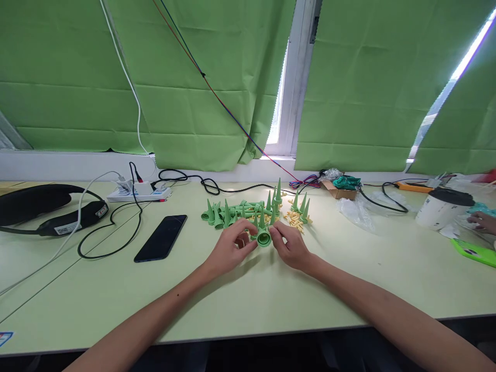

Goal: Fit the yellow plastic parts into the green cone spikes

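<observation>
- Left hand: beside the left edge of a green ring-ended piece; grip narrow, thumb and forefinger slightly parted; firm hold or light contact impossible to tell.
- Right hand: at the right edge of the same piece, fingers curled, grip narrow; closure upon the piece likewise impossible to tell.
- Green ring-ended piece: between both hands, near the middle of the bench, round opening toward the wearer.
- Green cone-tipped parts: clustered just beyond the hands, several upright, others lying flat.
- Small yellow pieces: in a loose heap beyond the right hand, with more green cones upright among them.
- To the left: dark phone, flat; black headset; white power strip at the back.
- To the right: black-lidded cup, tilted in view; another person's hand near a bright green phone case.
</observation>
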